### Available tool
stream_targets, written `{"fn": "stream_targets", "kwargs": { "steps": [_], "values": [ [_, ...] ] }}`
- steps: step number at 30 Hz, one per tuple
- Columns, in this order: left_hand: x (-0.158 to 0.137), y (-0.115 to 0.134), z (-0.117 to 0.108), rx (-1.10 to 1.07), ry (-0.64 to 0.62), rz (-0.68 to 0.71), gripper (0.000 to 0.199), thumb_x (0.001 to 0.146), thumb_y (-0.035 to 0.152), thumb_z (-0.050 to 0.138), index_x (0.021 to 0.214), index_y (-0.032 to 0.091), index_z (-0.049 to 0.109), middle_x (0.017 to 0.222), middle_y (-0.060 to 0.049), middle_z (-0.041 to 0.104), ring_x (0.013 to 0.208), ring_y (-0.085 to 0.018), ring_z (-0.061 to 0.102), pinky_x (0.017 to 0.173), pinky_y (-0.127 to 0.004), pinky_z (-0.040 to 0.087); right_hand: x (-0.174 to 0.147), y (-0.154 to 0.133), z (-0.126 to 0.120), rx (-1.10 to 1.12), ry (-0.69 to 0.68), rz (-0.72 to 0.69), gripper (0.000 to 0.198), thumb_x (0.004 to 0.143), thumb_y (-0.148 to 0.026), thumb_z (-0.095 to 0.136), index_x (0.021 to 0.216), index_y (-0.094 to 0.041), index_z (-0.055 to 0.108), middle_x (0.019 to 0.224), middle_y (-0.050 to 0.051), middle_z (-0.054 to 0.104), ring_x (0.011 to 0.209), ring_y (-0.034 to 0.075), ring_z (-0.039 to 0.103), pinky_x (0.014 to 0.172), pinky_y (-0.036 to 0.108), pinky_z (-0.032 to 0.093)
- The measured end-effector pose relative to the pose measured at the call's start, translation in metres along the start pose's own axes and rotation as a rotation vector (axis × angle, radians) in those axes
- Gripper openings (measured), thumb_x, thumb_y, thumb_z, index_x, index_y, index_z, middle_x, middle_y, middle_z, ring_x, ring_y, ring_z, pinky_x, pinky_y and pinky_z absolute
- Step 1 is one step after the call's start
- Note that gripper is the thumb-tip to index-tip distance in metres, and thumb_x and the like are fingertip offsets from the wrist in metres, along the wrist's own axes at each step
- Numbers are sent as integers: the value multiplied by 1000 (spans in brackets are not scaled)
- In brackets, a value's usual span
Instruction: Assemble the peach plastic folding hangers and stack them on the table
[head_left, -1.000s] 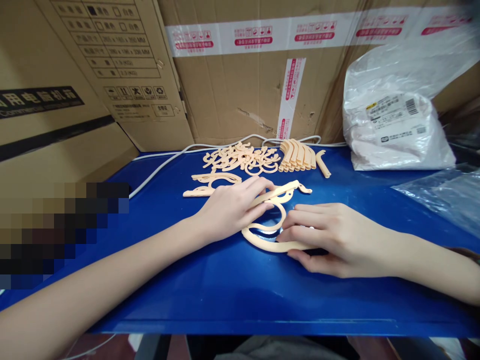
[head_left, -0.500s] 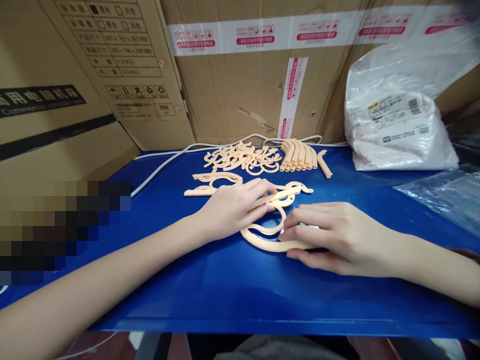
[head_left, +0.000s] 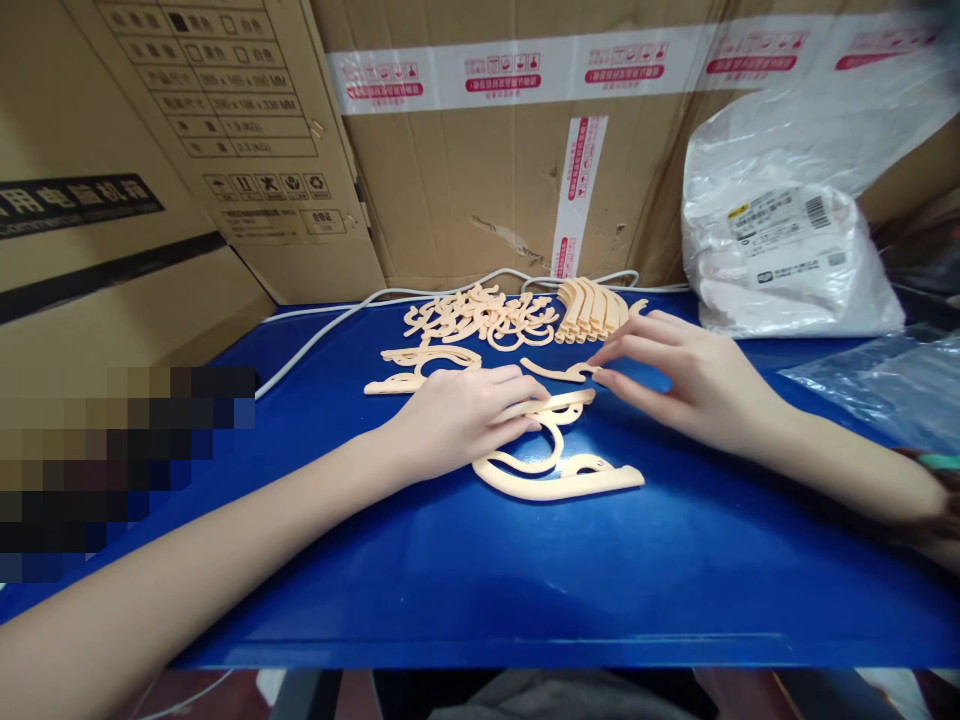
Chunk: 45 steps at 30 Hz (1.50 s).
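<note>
A cream plastic folding clothes hanger (head_left: 525,487) lies on the blue table, its arms spread apart. My left hand (head_left: 469,418) is closed around its upper arm, with the fingers over the top and the hanger's inner ring beside them. Above the hanger lies a separate slim, curved cream hanger hook (head_left: 551,370). My right hand (head_left: 675,375) has thumb and fingertips together at the hook's right end, partly covering it. Left of these, another group of cream hanger parts (head_left: 427,365) rests just behind my left hand.
A heap of small cream hooks (head_left: 480,315) and a row of curved cream hanger arms (head_left: 589,310) stand at the back. A white cable (head_left: 322,340) runs behind them along cardboard boxes (head_left: 465,190). White plastic bag (head_left: 795,260) and clear film (head_left: 885,385) are at right.
My right hand has let go of the hanger's lower arm and moved up and away to the separate hook. My left hand stays on the upper arm. The view has shifted slightly.
</note>
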<state>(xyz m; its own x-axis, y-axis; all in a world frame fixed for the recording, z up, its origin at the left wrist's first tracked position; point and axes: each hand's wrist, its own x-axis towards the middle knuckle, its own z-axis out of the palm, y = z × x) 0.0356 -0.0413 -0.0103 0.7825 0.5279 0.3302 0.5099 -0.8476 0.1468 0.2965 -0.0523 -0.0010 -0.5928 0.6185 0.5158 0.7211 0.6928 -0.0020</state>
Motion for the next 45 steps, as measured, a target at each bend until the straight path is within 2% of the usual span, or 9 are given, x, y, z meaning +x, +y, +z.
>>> {"fn": "stream_targets", "kwargs": {
  "steps": [5, 9, 15, 22, 27, 34, 45],
  "values": [
    [1, 1, -1, 14, -17, 11, 22, 97, 32, 52, 113, 21, 63, 100, 2, 67, 82, -12, 62, 66, -23, 40, 1, 18, 9, -121, -45, 125, 36, 95, -45, 45, 103, -17, 65, 108, 12, 64, 96, 28, 60, 82, 42, 47],
    [0, 2, -2, 22, -19, 17, 22, 97, 33, 51, 111, 21, 63, 100, 2, 67, 82, -12, 62, 66, -23, 41, 0, 22, 15, -143, -128, 202, 47, 97, -51, 38, 116, -16, 63, 121, 13, 63, 109, 30, 58, 89, 47, 46],
    [1, 2, -1, 31, -51, 10, 23, 98, 33, 49, 112, 22, 63, 102, 2, 66, 85, -13, 63, 68, -23, 42, -2, 26, 21, -100, -262, 205, 53, 98, -52, 30, 121, -17, 62, 129, 11, 62, 120, 29, 54, 95, 47, 44],
    [1, 3, -3, 56, -87, 9, 23, 98, 33, 48, 112, 23, 63, 102, 1, 66, 86, -14, 62, 67, -24, 41, -1, 26, 19, -87, -226, 219, 51, 97, -53, 32, 118, -17, 63, 123, 14, 63, 112, 31, 57, 90, 51, 46],
    [0, 5, -4, 63, -91, 7, 23, 98, 34, 48, 112, 24, 63, 104, 1, 66, 86, -14, 63, 64, -23, 40, -2, 27, 21, -113, -198, 254, 54, 96, -56, 32, 123, -18, 59, 130, 17, 55, 114, 33, 56, 93, 52, 46],
    [0, 6, -5, 73, -94, 10, 21, 97, 33, 49, 109, 25, 64, 105, 2, 66, 84, -13, 63, 61, -23, 39, -5, 27, 26, -143, -252, 244, 63, 96, -60, 26, 137, -18, 50, 146, 17, 43, 127, 35, 48, 98, 54, 43],
    [0, 5, -5, 81, -97, 36, 23, 98, 32, 45, 109, 23, 64, 106, 1, 65, 84, -14, 62, 60, -24, 38, -3, 27, 25, -159, -212, 233, 60, 96, -60, 27, 130, -18, 53, 138, 18, 51, 121, 35, 52, 94, 53, 45]
  ]
}}
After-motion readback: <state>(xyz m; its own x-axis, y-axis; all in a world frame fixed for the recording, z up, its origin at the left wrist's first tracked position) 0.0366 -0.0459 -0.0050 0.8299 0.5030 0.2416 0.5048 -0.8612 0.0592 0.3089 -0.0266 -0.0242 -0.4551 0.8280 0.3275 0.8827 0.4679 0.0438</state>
